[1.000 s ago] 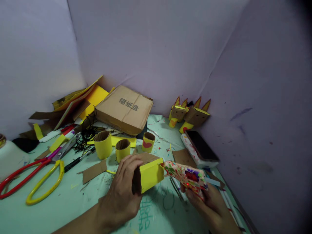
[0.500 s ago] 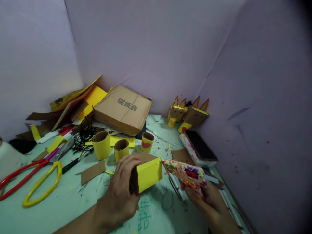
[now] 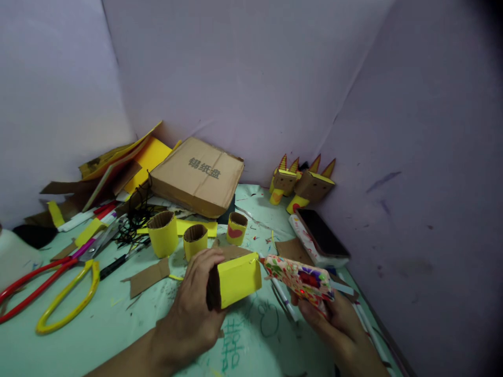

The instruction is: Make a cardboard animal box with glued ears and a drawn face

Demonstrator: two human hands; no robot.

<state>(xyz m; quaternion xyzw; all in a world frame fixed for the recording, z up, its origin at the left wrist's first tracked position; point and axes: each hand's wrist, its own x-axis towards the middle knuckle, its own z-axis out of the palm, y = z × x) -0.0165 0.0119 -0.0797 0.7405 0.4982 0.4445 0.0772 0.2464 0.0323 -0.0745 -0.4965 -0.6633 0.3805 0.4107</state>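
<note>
My left hand (image 3: 196,303) is closed around the brown end of a small cardboard box (image 3: 240,280) with a bright yellow face. In my right hand (image 3: 334,324) is a hot glue gun (image 3: 301,277) with a floral pattern, a small red light and a pale glue stick out of its back. Its tip is at the box's upper right corner; whether they touch I cannot tell. Behind the box stand a yellow cardboard tube (image 3: 163,235), a shorter tube (image 3: 195,242) and one with a red heart (image 3: 237,229).
Big scissors (image 3: 90,256) with red and yellow handles lie at left, near a tangle of black cord (image 3: 137,220). A flat cardboard carton (image 3: 198,175) sits at the back. Horned cardboard figures (image 3: 314,186) stand back right, behind a phone (image 3: 322,233) on a white packet.
The yellow box has tilted slightly in my left hand. The glue gun's tip stays at the same corner, and the rest is almost unchanged.
</note>
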